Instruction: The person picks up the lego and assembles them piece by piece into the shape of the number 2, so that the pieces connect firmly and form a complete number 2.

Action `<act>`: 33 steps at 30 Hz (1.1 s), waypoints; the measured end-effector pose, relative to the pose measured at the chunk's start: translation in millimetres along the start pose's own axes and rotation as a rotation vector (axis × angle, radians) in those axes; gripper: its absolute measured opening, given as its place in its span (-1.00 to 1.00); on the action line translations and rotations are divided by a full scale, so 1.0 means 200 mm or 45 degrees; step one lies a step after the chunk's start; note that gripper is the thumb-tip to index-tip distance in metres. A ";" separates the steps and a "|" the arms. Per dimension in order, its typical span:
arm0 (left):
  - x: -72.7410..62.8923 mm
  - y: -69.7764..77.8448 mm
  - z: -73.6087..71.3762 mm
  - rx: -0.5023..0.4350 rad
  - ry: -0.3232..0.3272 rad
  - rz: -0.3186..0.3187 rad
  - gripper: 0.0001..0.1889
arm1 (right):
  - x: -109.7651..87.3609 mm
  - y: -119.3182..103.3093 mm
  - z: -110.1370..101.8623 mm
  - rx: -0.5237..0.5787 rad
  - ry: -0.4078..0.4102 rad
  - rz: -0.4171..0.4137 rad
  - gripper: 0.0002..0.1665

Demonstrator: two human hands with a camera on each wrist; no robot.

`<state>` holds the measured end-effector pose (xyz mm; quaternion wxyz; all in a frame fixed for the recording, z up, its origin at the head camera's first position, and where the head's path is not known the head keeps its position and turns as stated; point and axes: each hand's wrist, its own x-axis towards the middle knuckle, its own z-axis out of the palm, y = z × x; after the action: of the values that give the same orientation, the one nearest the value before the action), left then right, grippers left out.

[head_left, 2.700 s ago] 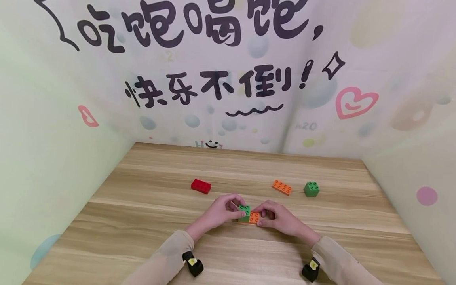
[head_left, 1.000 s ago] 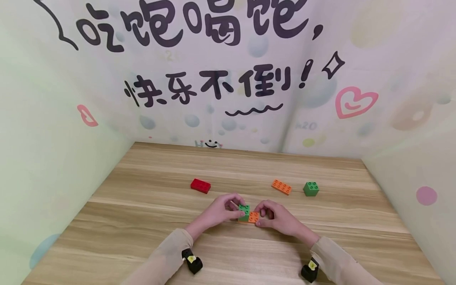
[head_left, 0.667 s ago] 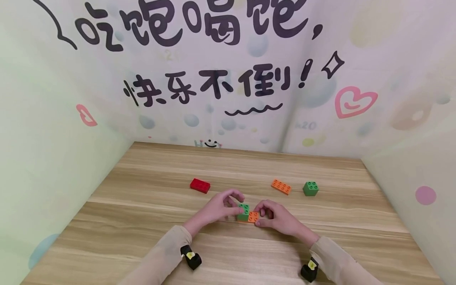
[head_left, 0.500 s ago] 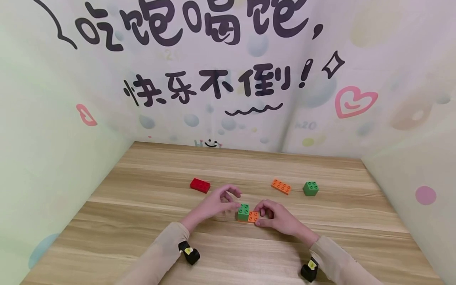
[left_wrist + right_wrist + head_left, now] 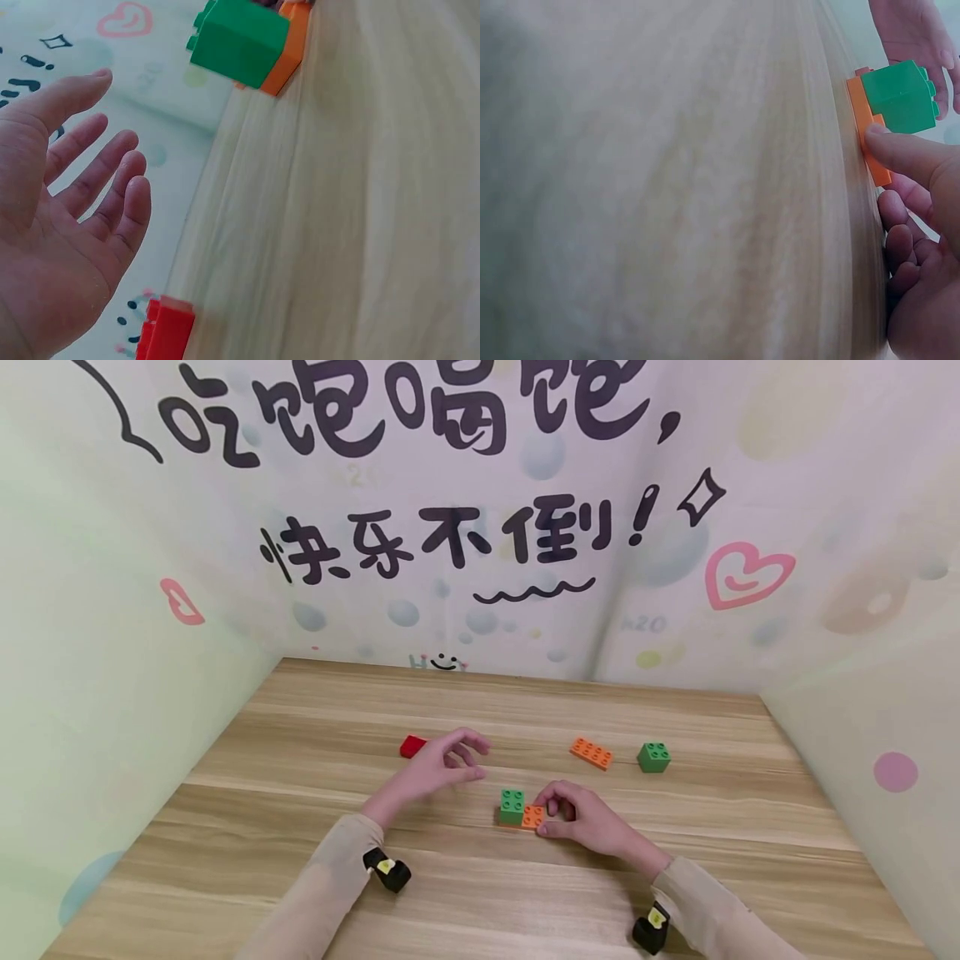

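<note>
A green toy brick [image 5: 512,807] sits on the left half of a flat orange brick [image 5: 533,817] near the middle of the table. My right hand [image 5: 588,820] pinches the orange brick's right end between thumb and index finger; the other fingers are curled in, as the right wrist view shows. My left hand [image 5: 435,764] is in the air, fingers loosely bent and holding nothing, left of the green brick and apart from it. It partly covers a red brick [image 5: 412,746] in the head view. The left wrist view shows this red brick [image 5: 166,330] below the open palm.
Toward the back right lie another flat orange brick [image 5: 592,753] and a second green brick [image 5: 654,757]. The wooden table [image 5: 480,893] is bounded by printed cloth walls at the back [image 5: 360,627] and both sides.
My left hand has let go of the green brick and moved away, up and to the left, toward the red brick. My right hand has stayed at the orange brick.
</note>
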<state>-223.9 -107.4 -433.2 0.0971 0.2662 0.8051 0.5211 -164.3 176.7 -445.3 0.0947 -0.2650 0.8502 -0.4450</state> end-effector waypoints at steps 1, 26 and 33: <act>0.00 0.00 -0.01 0.006 0.004 0.005 -0.59 | 0.00 0.00 0.00 -0.001 0.001 -0.001 -0.69; -0.06 -0.17 -0.29 0.039 0.233 -0.033 -0.57 | 0.06 0.18 0.03 -0.047 -0.034 0.014 -0.69; -0.09 -0.19 -0.33 0.100 0.270 -0.082 -0.58 | 0.06 0.17 0.02 -0.050 -0.037 0.001 -0.69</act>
<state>-250.6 -180.3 -440.8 0.0174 0.1870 0.8388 0.5110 -185.4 182.1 -474.3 0.1019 -0.2729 0.8574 -0.4242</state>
